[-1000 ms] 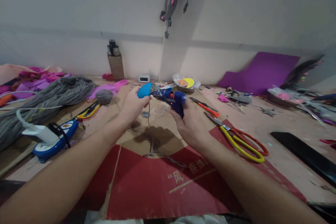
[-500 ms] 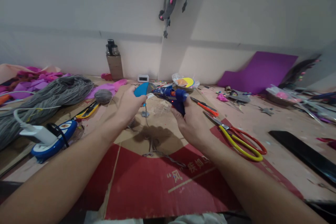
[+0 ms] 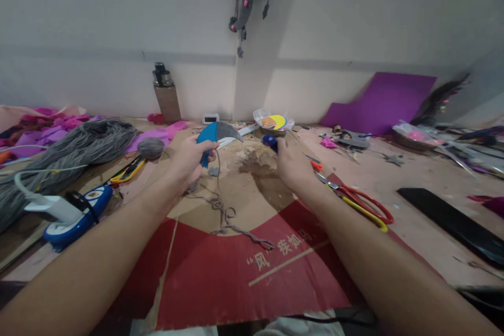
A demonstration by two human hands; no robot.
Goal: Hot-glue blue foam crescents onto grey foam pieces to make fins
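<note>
In my left hand (image 3: pixel 184 160) is a crescent-shaped felt piece (image 3: pixel 208 134), blue on one part and grey toward its pointed tip. My fingers pinch its blue side. A grey yarn strand (image 3: pixel 219 173) hangs below this hand and runs to a loose tangle on the cardboard (image 3: pixel 212 278). My right hand (image 3: pixel 294 161) is closed around a blue hot glue gun (image 3: pixel 270 140); most of the gun is hidden behind the hand. The crescent and the gun are apart. Red-and-yellow-handled scissors (image 3: pixel 368 205) lie beside my right forearm.
Left are a grey yarn skein (image 3: pixel 94 142), a yellow cutter (image 3: pixel 132 170) and a power strip (image 3: pixel 79 218) with a plug. At right lie a black flat object (image 3: pixel 449 223) and purple sheet (image 3: pixel 388 105). A bowl (image 3: pixel 271 129) stands at the back.
My right hand has moved the glue gun away from the crescent, to the right, and turned it. The crescent's grey part now shows fully. My left hand stays in about the same place.
</note>
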